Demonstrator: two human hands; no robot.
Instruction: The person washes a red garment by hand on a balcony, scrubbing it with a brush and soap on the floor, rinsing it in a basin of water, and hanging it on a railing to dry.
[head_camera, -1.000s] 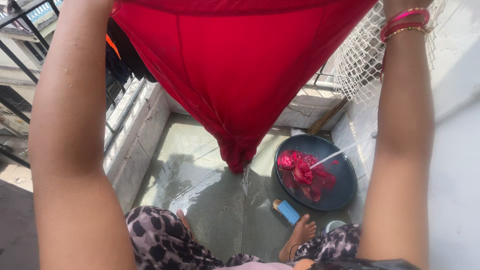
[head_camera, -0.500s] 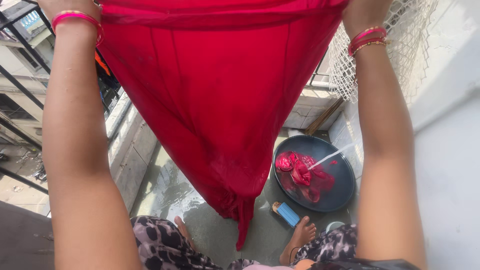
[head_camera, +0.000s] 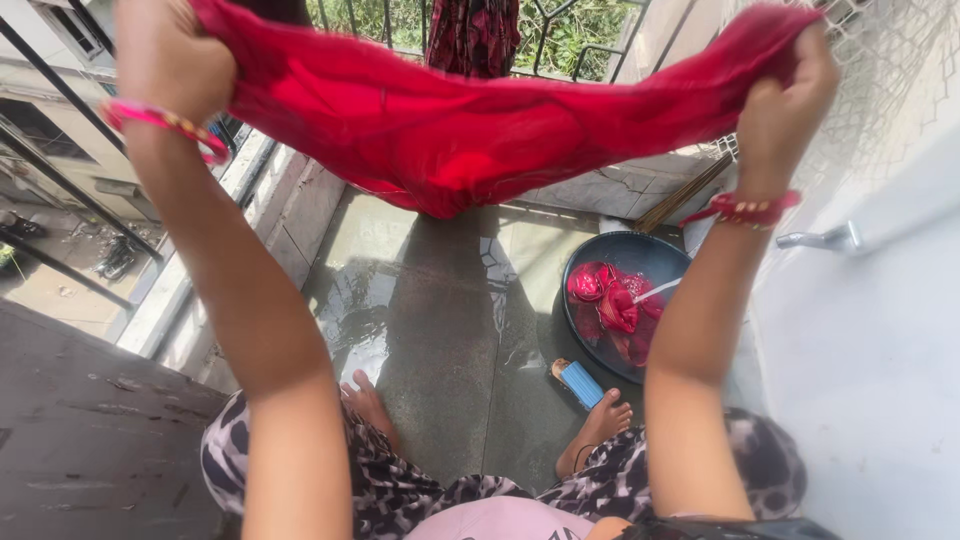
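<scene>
dark basin (head_camera: 600, 262), blue brush (head_camera: 580, 384), tap (head_camera: 822, 239)

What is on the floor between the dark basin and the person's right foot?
In the head view, a blue scrubbing brush lies on the wet floor between the basin and the foot.

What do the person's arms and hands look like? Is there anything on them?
Both arms are bare, with no sleeves. The left hand has pink bangles with a thin gold-looking one at the wrist. The right hand has red bangles at its wrist. I can't see any rings or gloves.
</scene>
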